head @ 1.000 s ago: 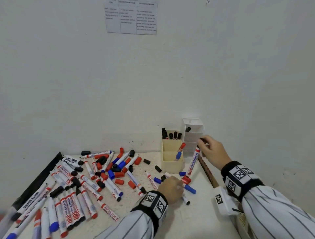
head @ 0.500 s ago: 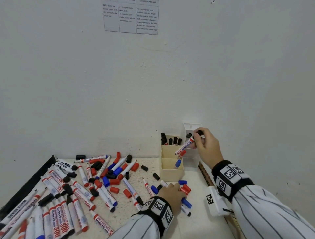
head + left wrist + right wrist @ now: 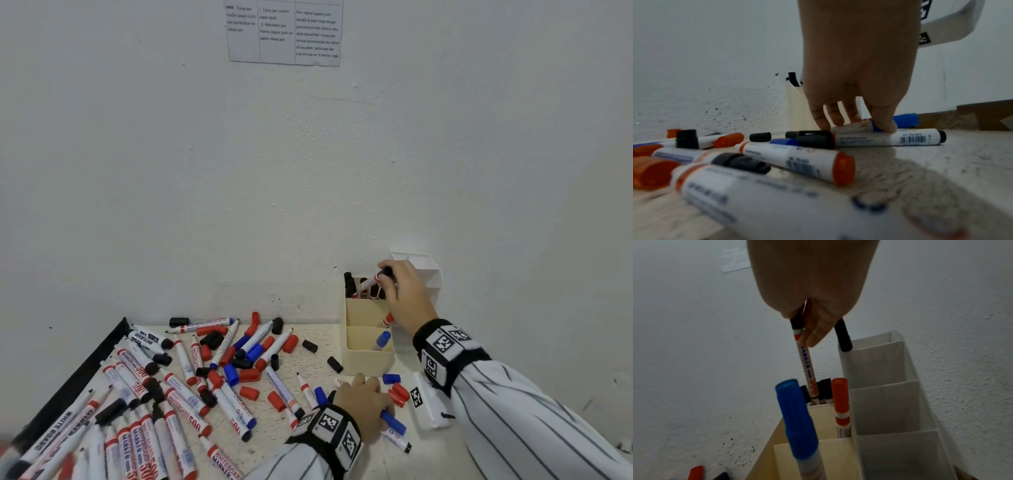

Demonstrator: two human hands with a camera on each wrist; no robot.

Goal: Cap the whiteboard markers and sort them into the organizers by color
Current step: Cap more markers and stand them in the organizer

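Observation:
My right hand (image 3: pixel 394 291) pinches a black-capped marker (image 3: pixel 368 283) by its cap end. The marker's lower end dips among the black markers in the back compartment of the cream organizer (image 3: pixel 368 363). In the right wrist view the held marker (image 3: pixel 807 366) hangs from my right hand (image 3: pixel 805 331) above that compartment. A red-capped marker (image 3: pixel 840 402) stands in the middle compartment and a blue-capped one (image 3: pixel 797 418) in the front. My left hand (image 3: pixel 855 125) lies on the table, thumb and fingers around a blue-capped marker (image 3: pixel 905 121).
A white tiered organizer (image 3: pixel 430 270) stands right of the cream one, with one black marker (image 3: pixel 842 335) in its back tier. Many markers and loose caps (image 3: pixel 205 377) cover the table's left and middle. A black-ended marker (image 3: pixel 890 138) lies just before my left hand.
My right hand has carried the black-capped marker up from the table and tipped it into the cream organizer's back compartment. The left hand has stayed on the blue marker.

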